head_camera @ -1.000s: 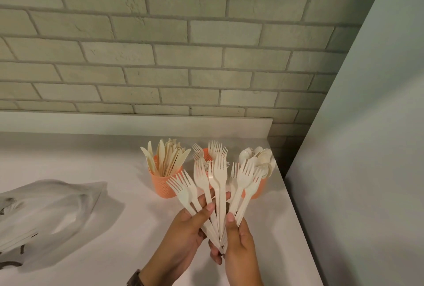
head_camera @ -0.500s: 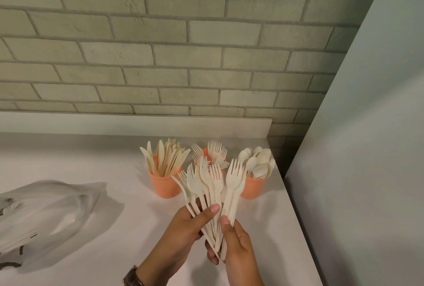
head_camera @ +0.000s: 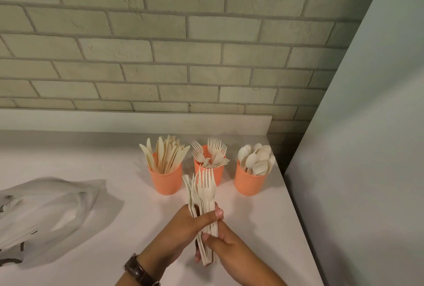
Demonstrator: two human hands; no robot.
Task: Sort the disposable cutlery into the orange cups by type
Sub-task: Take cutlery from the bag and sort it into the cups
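Observation:
Three orange cups stand in a row near the back of the white counter. The left cup (head_camera: 165, 181) holds knives, the middle cup (head_camera: 218, 174) holds forks, the right cup (head_camera: 249, 182) holds spoons. In front of the middle cup, my left hand (head_camera: 183, 228) and my right hand (head_camera: 226, 246) both grip a tight bundle of cream forks (head_camera: 205, 194), tines pointing up. My left thumb wraps over the handles; my right hand holds the lower ends.
A crumpled clear plastic bag (head_camera: 46, 212) lies on the counter (head_camera: 114, 251) at the left. A brick wall runs behind the cups, and a plain grey wall (head_camera: 355, 171) borders the counter's right edge. A watch sits on my left wrist.
The forks were fanned out wide; both hands have squeezed them together into one compact bundle and lowered it slightly toward me.

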